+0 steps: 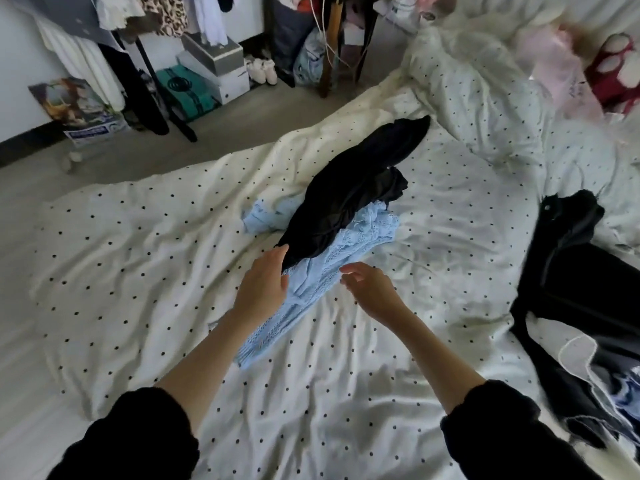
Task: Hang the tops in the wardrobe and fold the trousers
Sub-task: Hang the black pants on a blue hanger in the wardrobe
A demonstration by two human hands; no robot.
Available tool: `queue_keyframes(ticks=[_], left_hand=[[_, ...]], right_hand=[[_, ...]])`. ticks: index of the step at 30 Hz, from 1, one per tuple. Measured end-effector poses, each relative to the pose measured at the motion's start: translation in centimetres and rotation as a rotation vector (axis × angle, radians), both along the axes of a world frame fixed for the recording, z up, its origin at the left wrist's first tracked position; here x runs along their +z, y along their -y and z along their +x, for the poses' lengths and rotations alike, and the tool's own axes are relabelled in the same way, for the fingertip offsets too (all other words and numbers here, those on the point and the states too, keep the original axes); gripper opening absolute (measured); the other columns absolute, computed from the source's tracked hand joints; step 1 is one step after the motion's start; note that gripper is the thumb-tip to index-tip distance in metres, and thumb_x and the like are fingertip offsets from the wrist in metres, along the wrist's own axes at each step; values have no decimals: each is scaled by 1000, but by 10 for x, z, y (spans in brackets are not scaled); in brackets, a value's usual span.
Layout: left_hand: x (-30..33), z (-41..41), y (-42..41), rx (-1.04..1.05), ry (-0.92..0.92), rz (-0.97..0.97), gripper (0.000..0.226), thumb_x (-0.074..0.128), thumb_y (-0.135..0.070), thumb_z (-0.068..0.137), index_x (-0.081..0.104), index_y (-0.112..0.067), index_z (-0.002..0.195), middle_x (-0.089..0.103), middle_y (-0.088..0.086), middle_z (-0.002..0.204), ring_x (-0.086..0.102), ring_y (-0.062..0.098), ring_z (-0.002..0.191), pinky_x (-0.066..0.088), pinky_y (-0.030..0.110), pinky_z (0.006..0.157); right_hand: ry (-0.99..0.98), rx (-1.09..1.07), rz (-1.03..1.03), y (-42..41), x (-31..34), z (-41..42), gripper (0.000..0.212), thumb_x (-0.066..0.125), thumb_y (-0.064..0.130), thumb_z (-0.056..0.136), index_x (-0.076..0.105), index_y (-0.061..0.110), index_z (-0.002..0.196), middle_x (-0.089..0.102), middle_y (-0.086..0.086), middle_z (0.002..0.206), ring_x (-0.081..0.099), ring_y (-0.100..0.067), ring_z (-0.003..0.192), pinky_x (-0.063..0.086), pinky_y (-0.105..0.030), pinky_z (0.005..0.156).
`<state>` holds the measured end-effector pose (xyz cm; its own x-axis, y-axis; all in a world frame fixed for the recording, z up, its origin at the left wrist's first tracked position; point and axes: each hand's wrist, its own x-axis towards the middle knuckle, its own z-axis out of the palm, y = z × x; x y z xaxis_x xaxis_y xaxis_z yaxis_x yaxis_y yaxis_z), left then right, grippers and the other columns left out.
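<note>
A black garment lies crumpled across a light blue knitted top in the middle of the dotted white bed sheet. My left hand touches the near end of the black garment and rests over the blue top, fingers fairly straight. My right hand hovers just right of the blue top with loosely curled fingers and holds nothing. Another dark garment with a zip lies at the bed's right side.
A clothes rack with hanging garments stands at the back left, with boxes and white shoes on the floor beneath. A crumpled duvet and soft toys fill the far right. More mixed clothing lies at the lower right.
</note>
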<state>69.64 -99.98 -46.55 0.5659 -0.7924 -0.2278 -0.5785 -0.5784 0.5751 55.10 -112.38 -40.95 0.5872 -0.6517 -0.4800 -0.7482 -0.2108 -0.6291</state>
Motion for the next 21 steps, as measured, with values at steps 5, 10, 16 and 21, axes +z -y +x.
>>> queue_keyframes(ticks=[5, 10, 16, 21], left_hand=[[-29, 20, 47, 12, 13, 33, 42, 53, -17, 94, 45, -10, 135, 55, 10, 129, 53, 28, 115, 43, 40, 93], [-37, 36, 55, 67, 100, -22, 21, 59, -17, 89, 65, -7, 107, 66, 10, 106, 58, 29, 101, 45, 37, 84], [-31, 42, 65, 0, -100, 96, 45, 62, -24, 89, 53, -8, 130, 57, 8, 128, 53, 23, 117, 41, 37, 99], [18, 27, 68, -5, -134, -189, 23, 61, -15, 89, 66, -3, 109, 70, 12, 91, 63, 24, 75, 46, 29, 67]], right_hand=[[18, -52, -6, 18, -19, 7, 25, 49, 12, 96, 62, 11, 116, 68, -10, 110, 62, -21, 105, 44, -27, 89], [15, -62, -2, 26, -20, 5, 25, 50, 11, 95, 63, 9, 116, 68, -12, 110, 62, -22, 105, 44, -28, 92], [64, -71, -7, 30, -8, 14, 25, 51, 12, 94, 62, 12, 116, 68, -9, 109, 63, -19, 104, 46, -27, 91], [72, -11, -59, 25, -4, 16, 39, 58, 16, 91, 51, 17, 129, 62, -4, 114, 61, -19, 101, 43, -22, 86]])
